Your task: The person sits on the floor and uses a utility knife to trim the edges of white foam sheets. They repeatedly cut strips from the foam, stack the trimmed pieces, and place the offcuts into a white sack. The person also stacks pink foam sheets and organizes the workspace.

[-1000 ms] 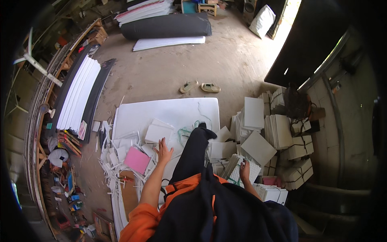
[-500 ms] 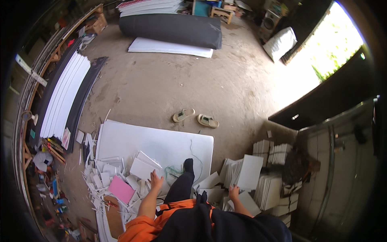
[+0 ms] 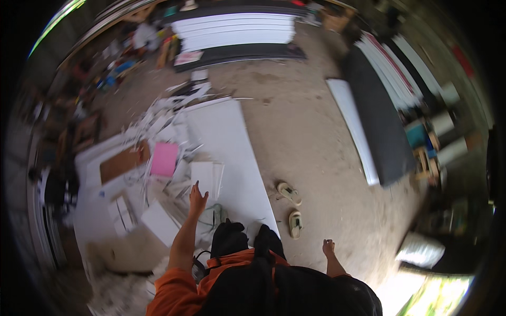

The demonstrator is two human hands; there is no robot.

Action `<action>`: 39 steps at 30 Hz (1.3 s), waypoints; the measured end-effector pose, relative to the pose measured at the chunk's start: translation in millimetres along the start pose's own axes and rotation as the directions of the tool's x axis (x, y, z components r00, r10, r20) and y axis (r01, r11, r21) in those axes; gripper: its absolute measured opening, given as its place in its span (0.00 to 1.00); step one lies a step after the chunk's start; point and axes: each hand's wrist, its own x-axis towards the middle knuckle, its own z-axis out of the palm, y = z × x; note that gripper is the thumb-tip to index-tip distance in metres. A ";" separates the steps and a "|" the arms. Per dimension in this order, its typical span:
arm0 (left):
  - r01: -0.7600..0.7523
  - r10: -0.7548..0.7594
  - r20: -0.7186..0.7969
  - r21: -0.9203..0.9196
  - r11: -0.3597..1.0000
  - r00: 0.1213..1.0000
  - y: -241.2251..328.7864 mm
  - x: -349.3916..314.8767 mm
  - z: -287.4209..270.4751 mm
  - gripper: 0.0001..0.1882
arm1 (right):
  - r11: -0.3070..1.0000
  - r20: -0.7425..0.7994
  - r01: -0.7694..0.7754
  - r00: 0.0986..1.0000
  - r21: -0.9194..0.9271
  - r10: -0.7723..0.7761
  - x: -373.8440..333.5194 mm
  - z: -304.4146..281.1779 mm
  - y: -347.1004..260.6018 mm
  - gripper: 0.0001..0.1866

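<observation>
My left hand point(image 3: 197, 199) reaches forward over the white sheet, fingers stretched apart and nothing in them. Its fingertips are at the lower edge of a small stack of white rectangular boards point(image 3: 206, 176); whether they touch it I cannot tell. A pink board point(image 3: 164, 159) lies just beyond, to the left. Under my left hand's right side is a tangle of green string point(image 3: 213, 217). Out to the right, above the bare floor, my right hand point(image 3: 328, 246) has its fingers curled in, with nothing visible in them.
White offcuts point(image 3: 158, 121) and a brown board point(image 3: 124, 162) cover the left of the large white sheet point(image 3: 226, 131). Two sandals point(image 3: 295, 224) stand on the floor right of it. A dark roll point(image 3: 377, 116) lies at right; stacked white sheets point(image 3: 234, 31) are at the back.
My view has turned left, so the block stacks at right are out of sight. My right hand has come away from the white board there. My left hand remains by the small stack.
</observation>
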 end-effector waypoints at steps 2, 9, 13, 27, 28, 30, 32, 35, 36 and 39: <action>0.178 -0.189 -0.193 -0.077 0.981 0.963 -37.1 -41.4 -4.6 0.33 | 0.987 0.003 0.129 0.992 -0.101 -0.129 68.4 -32.5 -47.1 0.21; 0.721 -0.756 -0.293 -0.238 0.651 0.586 -108.7 -269.8 34.0 0.34 | 0.724 0.088 0.684 0.729 -0.091 -0.679 152.0 -36.6 -306.1 0.19; 0.846 -0.888 -0.278 -0.300 0.441 0.365 -97.8 -324.0 60.4 0.34 | 0.435 0.244 0.900 0.424 -0.012 -0.872 103.0 23.5 -421.3 0.20; 0.656 -0.687 -0.187 -0.206 0.726 0.702 -181.3 -122.4 160.2 0.32 | 0.384 0.550 0.923 0.321 0.000 -0.771 75.7 235.8 -529.8 0.23; 0.643 -0.670 -0.166 -0.194 0.741 0.723 -189.8 -100.9 157.0 0.31 | 0.431 0.562 0.902 0.362 -0.010 -0.744 85.4 251.2 -527.7 0.23; 0.596 -0.624 -0.235 -0.183 0.782 0.746 -206.9 -58.5 148.0 0.30 | 0.502 0.594 0.864 0.420 -0.031 -0.686 106.3 289.1 -526.9 0.24; 0.568 -0.601 -0.292 -0.200 0.799 0.744 -229.8 -21.7 153.2 0.29 | 0.484 0.592 0.875 0.403 -0.025 -0.698 125.5 323.4 -517.8 0.28; 0.558 -0.607 -0.262 -0.240 0.794 0.751 -250.6 23.9 165.0 0.29 | 0.548 0.648 0.836 0.436 -0.035 -0.624 159.1 377.7 -515.6 0.31; 0.555 -0.600 -0.259 -0.231 0.800 0.757 -256.1 27.6 176.2 0.29 | 0.584 0.678 0.811 0.452 -0.040 -0.580 169.8 396.0 -509.2 0.32; 0.541 -0.568 -0.272 -0.172 0.823 0.777 -291.4 71.7 206.3 0.30 | 0.773 0.710 0.634 0.548 -0.009 -0.442 209.4 463.3 -491.5 0.34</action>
